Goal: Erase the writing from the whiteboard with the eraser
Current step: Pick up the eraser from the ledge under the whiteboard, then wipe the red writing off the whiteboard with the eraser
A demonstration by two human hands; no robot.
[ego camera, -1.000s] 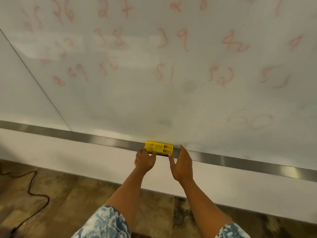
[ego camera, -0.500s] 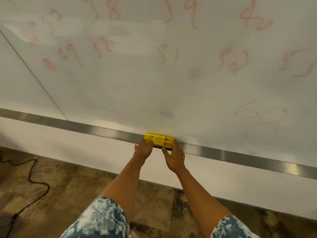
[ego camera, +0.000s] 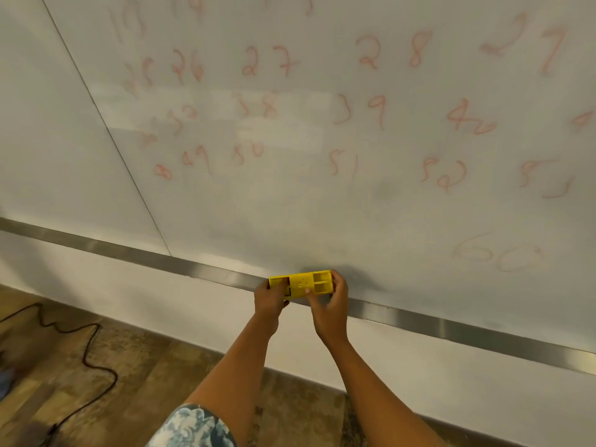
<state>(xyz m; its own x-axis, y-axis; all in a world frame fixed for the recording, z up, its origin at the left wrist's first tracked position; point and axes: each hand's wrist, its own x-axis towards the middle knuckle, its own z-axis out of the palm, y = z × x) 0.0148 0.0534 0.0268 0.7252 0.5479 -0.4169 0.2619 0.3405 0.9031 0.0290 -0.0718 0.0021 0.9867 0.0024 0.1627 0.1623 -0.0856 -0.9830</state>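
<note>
On whiteboard (ego camera: 290,204), faint red numbers, "27", "60", eraser (ego camera: 301,283) unlabelled

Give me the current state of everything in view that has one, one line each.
eraser: lifted at the tray, held at both ends.
left hand: gripping the eraser's left end.
right hand: gripping the eraser's right end.
whiteboard: red numbers not yet erased, some faint and smudged.
metal tray: nothing else on it in view.
black cable: lying loose on the floor.

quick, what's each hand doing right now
Left hand: closed on the left end of the yellow eraser.
Right hand: closed on the eraser's right end.
</note>
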